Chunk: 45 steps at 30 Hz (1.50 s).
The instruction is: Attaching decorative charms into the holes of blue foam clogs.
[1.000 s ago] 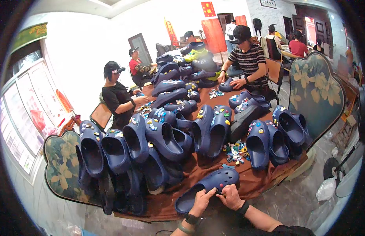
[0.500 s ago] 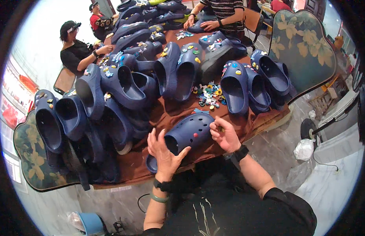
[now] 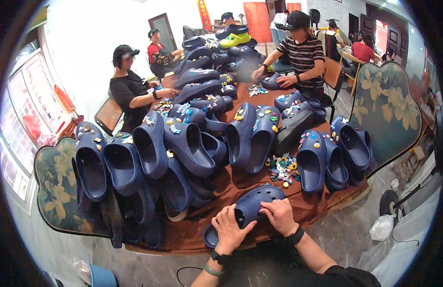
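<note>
At the near edge of the table [image 3: 326, 203], you are holding a navy clog [image 3: 252, 205] between both hands, its perforated top facing up and its heel pointing left toward you. Your left hand [image 3: 227, 230] is gripping the heel side, fingers spread and curled over the rim, thumb reaching toward the opening. Your right hand [image 3: 280, 215] is lying across the toe side, fingers together and pressed flat on the upper. Whether a charm is pinched under either hand, you cannot tell. Just beyond the clog, a heap of small coloured charms [image 3: 282, 168] is lying on the brown cloth [image 3: 240, 179], between a pair of upright clogs [image 3: 252, 134] on the left and another pair [image 3: 322, 160] on the right. Judged from this, you are steadying the clog for fitting charms into its holes; the next move is likely calling for one hand to keep the clog braced while the other is reaching forward to the heap. At the far end, a person in black [image 3: 128, 93] and a person in stripes [image 3: 302, 55] are working on their own clogs.
</note>
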{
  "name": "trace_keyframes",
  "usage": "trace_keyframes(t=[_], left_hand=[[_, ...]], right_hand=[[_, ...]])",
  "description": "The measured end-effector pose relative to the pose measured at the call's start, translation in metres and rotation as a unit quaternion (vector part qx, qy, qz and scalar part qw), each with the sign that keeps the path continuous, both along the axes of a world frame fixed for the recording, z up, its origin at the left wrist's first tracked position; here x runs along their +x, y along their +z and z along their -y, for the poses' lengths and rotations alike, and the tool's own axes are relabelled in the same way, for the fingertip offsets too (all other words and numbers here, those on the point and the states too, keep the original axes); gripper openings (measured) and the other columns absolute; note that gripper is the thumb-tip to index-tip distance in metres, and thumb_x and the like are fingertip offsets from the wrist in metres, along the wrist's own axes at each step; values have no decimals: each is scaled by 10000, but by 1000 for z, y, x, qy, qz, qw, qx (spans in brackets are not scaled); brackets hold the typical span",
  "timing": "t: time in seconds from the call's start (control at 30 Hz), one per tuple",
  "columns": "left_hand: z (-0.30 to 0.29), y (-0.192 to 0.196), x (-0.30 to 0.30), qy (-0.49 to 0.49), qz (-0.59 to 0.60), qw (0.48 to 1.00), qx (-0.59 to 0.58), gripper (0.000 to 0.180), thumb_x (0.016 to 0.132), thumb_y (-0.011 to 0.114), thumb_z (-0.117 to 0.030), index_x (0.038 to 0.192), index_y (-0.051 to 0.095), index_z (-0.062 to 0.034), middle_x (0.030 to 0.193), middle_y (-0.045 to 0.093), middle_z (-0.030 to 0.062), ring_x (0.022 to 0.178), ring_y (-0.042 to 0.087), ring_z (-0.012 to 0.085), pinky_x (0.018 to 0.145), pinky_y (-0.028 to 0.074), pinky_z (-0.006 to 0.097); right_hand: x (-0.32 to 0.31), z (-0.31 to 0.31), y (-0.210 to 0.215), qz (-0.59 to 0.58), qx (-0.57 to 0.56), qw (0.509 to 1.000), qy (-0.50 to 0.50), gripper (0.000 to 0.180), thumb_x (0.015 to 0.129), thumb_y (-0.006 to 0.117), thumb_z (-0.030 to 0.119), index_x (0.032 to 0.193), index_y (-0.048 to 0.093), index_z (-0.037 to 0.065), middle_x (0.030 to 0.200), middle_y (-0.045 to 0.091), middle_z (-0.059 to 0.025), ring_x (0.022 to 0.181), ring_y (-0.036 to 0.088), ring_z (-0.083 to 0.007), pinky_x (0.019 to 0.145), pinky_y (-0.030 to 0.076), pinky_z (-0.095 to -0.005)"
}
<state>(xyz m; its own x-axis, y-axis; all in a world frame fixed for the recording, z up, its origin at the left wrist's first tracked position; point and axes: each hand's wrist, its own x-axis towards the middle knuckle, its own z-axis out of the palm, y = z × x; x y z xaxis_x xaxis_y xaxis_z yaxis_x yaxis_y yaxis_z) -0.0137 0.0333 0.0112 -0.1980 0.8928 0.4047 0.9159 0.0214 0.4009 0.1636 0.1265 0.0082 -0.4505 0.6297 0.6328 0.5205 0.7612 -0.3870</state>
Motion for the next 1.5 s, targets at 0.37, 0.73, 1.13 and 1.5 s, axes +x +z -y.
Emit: trace_keyframes(t=[0.37,0.73,1.13,1.5], left_hand=[[-12,-10,1,22,8,1000,19,828,754,713,-576,1346,374,-107,1263,446,113,1183,400,313,979,256,509],[3,36,29,86,-62,990,-98,816,778,704,-568,1336,362,-79,1181,466,183,1035,480,356,838,404,499],[-18,-7,-5,-222,209,949,-77,563,898,625,-115,1399,369,-137,1447,251,257,1365,245,450,1130,252,496],[-16,-21,-4,-212,284,933,-61,554,897,581,-42,1398,383,-170,1500,189,243,1406,164,460,1163,179,502]], right_hand=[[-14,-19,-24,-54,100,993,22,98,846,678,101,909,609,70,758,598,-63,674,558,-244,709,410,-375],[0,-45,-12,-43,25,992,118,114,860,674,153,905,605,75,813,638,-73,699,578,-277,730,436,-385],[5,-52,1,-13,-382,921,81,391,892,671,431,823,571,60,748,576,-102,660,561,-235,637,452,-345],[-9,-34,2,107,-154,982,37,260,961,493,225,888,511,-24,663,596,-240,623,621,-414,561,497,-524]])
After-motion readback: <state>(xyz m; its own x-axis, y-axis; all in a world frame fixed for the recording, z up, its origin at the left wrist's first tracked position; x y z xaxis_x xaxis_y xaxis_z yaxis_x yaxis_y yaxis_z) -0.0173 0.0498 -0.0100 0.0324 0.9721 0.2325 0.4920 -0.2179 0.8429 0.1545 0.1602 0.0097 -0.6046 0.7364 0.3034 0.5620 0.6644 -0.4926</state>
